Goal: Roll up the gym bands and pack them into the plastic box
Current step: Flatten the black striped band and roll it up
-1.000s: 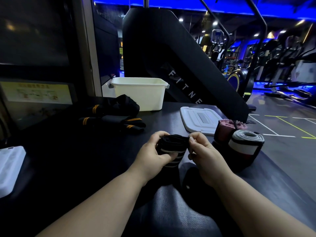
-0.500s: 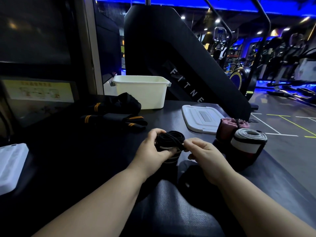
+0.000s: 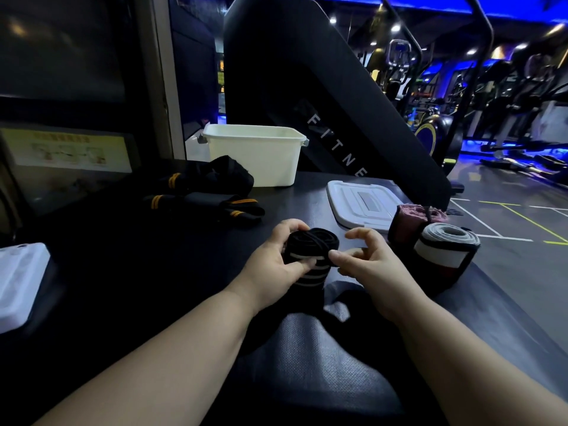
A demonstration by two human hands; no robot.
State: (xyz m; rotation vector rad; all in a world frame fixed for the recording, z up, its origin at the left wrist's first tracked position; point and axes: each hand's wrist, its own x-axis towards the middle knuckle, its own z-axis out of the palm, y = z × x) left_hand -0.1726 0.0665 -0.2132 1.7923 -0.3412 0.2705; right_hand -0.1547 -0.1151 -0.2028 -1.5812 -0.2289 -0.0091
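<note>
Since half a second ago, the right hand [image 3: 372,265] has loosened. Its index finger, then closed on the black band roll [image 3: 310,244], now arches above it and apart. The thumb tip still meets the roll's side where a thin black cord [image 3: 313,241] crossing the top ends. I cannot tell whether thumb and middle finger pinch that cord.

The left hand [image 3: 276,265] keeps its grip, fingers curled behind the roll and thumb across the white-striped front, holding it upright just above the dark table [image 3: 123,272].

From the roll:
- The plastic box [image 3: 255,155] stands well apart at 11 o'clock.
- Its lid [image 3: 359,204] lies flat at 1 o'clock.
- A pink roll [image 3: 408,222] and a grey-and-white roll [image 3: 445,250] stand touching each other at 3 o'clock.
- The unrolled black bands with yellow stripes [image 3: 209,192] lie at 10 o'clock, in front of the box.
</note>
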